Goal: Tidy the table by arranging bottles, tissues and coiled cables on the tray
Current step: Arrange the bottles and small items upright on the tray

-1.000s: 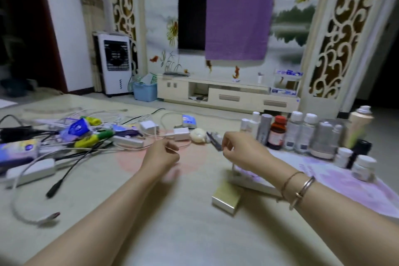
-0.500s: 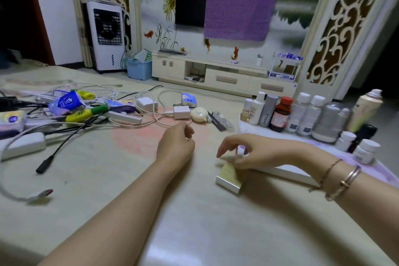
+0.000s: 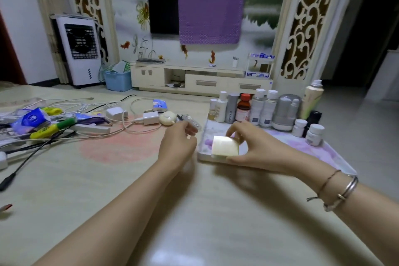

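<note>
The right hand pinches a small flat box, pale gold and glossy, with thumb below and fingers curled over its top edge. The box hangs tilted over the near left corner of the tray, a shallow white rectangle with a raised rim and a faded purple flower print. Along the tray's far edge stands a tight row of bottles: slim white plastic ones with caps, a grey tube, a brown one with a red cap, a rounded grey pump bottle and a tall cream spray can. Two squat white jars stand just in front of them at the right.

The left hand hovers just left of the tray, fingers loosely curled and holding nothing.

Further left on the smooth beige table, thin white and black cables lie tangled among square white chargers, a white power strip and soft blue tissue packs. Another tissue pack lies behind the chargers.
</note>
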Available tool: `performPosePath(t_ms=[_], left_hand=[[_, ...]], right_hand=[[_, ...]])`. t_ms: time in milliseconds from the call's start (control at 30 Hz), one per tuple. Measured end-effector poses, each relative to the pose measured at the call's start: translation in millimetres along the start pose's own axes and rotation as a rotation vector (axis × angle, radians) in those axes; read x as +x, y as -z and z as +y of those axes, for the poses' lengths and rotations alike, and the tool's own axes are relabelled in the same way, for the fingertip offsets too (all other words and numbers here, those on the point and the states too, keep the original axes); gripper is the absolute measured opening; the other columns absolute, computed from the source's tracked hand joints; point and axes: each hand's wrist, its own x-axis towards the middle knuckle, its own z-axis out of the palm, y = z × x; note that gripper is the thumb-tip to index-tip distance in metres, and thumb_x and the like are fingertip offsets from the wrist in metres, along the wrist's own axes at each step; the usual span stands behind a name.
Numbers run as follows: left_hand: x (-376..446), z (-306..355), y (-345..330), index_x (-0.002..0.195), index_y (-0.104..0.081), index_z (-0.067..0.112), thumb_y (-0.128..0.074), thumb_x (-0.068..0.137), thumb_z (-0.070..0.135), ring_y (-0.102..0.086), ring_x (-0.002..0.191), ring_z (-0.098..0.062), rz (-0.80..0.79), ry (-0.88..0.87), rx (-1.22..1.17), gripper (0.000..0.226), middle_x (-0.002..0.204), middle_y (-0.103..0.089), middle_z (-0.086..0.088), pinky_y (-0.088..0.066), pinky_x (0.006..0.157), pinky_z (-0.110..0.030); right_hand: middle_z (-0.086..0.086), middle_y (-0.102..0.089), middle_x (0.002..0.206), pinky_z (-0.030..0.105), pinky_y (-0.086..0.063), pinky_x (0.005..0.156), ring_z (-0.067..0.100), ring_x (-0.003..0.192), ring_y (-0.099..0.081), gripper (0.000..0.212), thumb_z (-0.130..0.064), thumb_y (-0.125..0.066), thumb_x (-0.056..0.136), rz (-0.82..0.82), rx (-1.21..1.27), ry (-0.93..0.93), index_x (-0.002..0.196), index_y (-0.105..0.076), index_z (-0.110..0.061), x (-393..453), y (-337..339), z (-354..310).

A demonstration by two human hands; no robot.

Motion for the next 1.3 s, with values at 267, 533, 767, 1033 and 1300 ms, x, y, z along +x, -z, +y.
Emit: performPosePath(t_ms=[267,533,767,1033,1300], left_hand=[[11,83,-114,0.104,-0.067,0.013,-0.054,0.089,0.009,-0.064,0.091,-0.018,-0.341,0.052,-0.142,0.021,0.101,-0.069,-0.006,-0.048,0.075,-0.020],[-9,143,-211,0.134,-0.054,0.012,-0.040,0.097,0.006,-0.052,0.120,-0.013,-0.667,-0.015,-0.174,0.041,0.137,-0.055,-0.002,-0.035,0.093,-0.014],[-14,150,-218,0.131,-0.058,0.013,-0.039,0.096,0.002,-0.057,0.097,-0.014,-0.845,-0.001,-0.173,0.041,0.123,-0.064,-0.009,-0.043,0.083,-0.011],[-10,155,-225,0.128,-0.061,0.017,-0.039,0.093,-0.002,-0.053,0.103,-0.014,-0.822,-0.056,-0.044,0.045,0.128,-0.062,-0.005,-0.038,0.077,-0.011],[-10,152,-224,0.118,-0.064,0.009,-0.039,0.092,-0.002,-0.055,0.085,-0.011,-0.795,-0.041,-0.052,0.038,0.103,-0.065,-0.001,-0.041,0.067,-0.011]], right_hand=[[0.006,-0.057,0.089,0.033,-0.035,0.057,0.024,0.073,-0.053,0.031,-0.030,-0.066,0.080,0.408,-0.164,-0.453,0.094,-0.041,-0.018,-42,58,112],[0.011,-0.054,0.099,0.034,-0.037,0.064,0.034,0.088,-0.055,0.041,-0.029,-0.065,0.082,0.329,-0.398,-0.636,0.104,-0.032,-0.017,-76,68,165],[0.002,-0.052,0.088,0.034,-0.032,0.062,0.025,0.080,-0.048,0.041,-0.036,-0.065,0.083,0.161,-0.320,-0.584,0.100,-0.033,-0.018,-90,74,167],[0.008,-0.057,0.100,0.033,-0.030,0.068,0.030,0.090,-0.053,0.030,-0.022,-0.055,0.088,0.168,-0.530,-0.511,0.098,-0.028,-0.020,-89,76,164],[0.009,-0.056,0.103,0.033,-0.029,0.067,0.033,0.094,-0.056,0.032,-0.020,-0.052,0.089,0.243,-0.679,-0.456,0.117,-0.037,-0.014,-87,72,161]])
